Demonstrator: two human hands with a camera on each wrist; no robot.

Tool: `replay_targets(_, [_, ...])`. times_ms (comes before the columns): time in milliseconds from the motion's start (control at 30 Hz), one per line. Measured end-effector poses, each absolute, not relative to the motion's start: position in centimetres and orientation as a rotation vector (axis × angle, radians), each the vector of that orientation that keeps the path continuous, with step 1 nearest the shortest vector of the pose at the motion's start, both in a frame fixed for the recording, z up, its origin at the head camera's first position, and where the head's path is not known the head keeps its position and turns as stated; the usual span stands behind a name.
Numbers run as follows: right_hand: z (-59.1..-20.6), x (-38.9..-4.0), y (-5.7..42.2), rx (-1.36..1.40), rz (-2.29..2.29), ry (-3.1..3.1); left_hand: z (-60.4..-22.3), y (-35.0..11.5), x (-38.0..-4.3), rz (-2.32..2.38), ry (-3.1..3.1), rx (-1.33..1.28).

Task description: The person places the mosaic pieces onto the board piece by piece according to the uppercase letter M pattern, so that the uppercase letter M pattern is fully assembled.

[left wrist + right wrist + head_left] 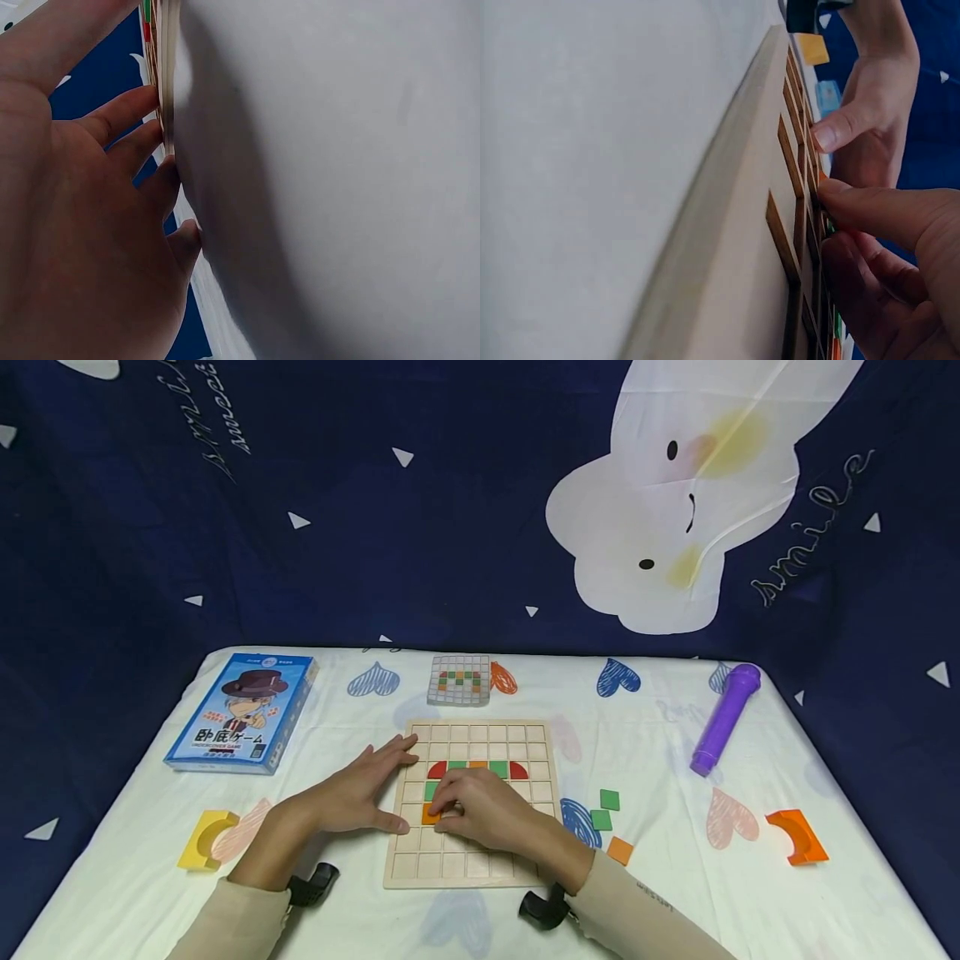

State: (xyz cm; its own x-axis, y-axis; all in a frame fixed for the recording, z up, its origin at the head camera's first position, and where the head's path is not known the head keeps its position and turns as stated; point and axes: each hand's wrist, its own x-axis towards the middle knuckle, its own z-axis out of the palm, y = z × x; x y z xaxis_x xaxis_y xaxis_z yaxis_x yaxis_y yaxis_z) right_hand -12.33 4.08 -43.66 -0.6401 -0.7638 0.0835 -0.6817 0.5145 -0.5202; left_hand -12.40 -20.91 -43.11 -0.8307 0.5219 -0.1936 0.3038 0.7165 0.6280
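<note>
A wooden grid board [465, 865] lies flat on the table, with red, green and orange tiles in some of its squares. My left hand [352, 793] spreads its fingers along the board's left side, thumb and fingertips at the rim. Over the board's middle, my right hand [483, 810] bends its fingers, pinching with thumb and index finger at an orange tile [430, 814] in the left part of the grid. In the right wrist view, the right thumb [847, 196] and fingertips come close together just above the grid. Part of the tile pattern is hidden under this hand.
Right of the board lie two green tiles [609, 800] and a loose orange tile [620, 850]. A pattern card [459, 693] stands behind it. Farther out are a blue game box [232, 714], a yellow arch block [206, 842], an orange arch block [801, 839] and a purple tube [724, 720].
</note>
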Motion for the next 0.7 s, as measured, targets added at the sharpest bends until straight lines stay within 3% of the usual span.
replay_targets(700, [-43.72, -12.3, 4.13, -1.222, -0.8, 2.563, -43.03, -20.94, -12.3, 0.844, 2.567, 0.656])
